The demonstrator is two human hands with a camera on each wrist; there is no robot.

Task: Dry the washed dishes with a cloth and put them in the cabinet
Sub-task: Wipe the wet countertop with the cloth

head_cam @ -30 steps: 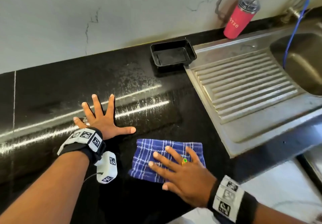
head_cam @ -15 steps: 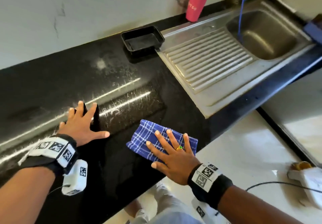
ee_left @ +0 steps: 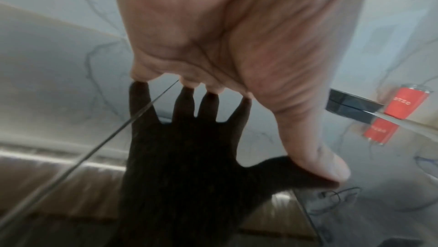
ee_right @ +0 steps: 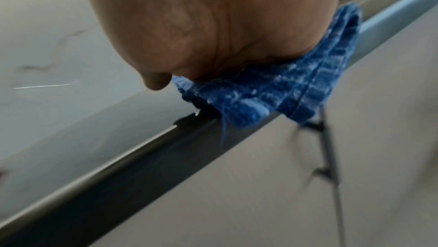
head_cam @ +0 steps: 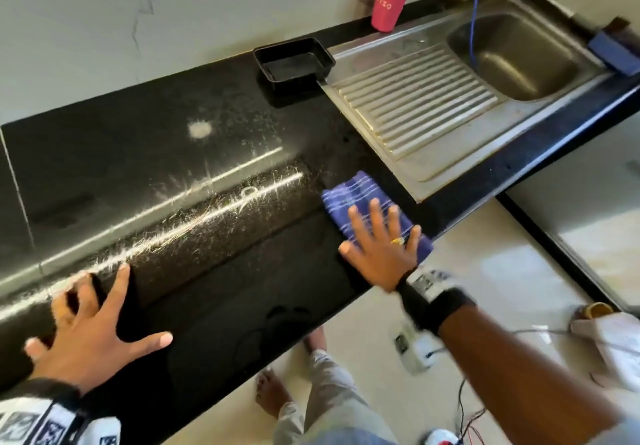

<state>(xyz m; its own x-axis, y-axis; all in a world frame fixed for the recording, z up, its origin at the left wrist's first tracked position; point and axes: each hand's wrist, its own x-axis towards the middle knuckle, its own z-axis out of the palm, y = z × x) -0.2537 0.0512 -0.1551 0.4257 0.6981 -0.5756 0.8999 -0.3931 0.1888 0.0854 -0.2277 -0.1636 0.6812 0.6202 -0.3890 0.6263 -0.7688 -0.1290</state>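
Observation:
A folded blue checked cloth lies on the black counter near its front edge, one corner hanging over. My right hand presses flat on it with straight, spread fingers; the right wrist view shows the palm on the cloth. My left hand rests flat on the counter at the front left, fingers spread, holding nothing; the left wrist view shows its palm above its dark reflection. A black rectangular tray sits at the back beside the drainboard. A red tumbler stands against the wall.
A steel sink with a ribbed drainboard fills the counter's right side, a blue hose hanging into the basin. A blue sponge lies on the far rim. Below are pale floor tiles, my feet and cables.
My right hand has slid the cloth to the right along the front edge, toward the drainboard. The left hand stays flat on the counter. The head view has swung right and down.

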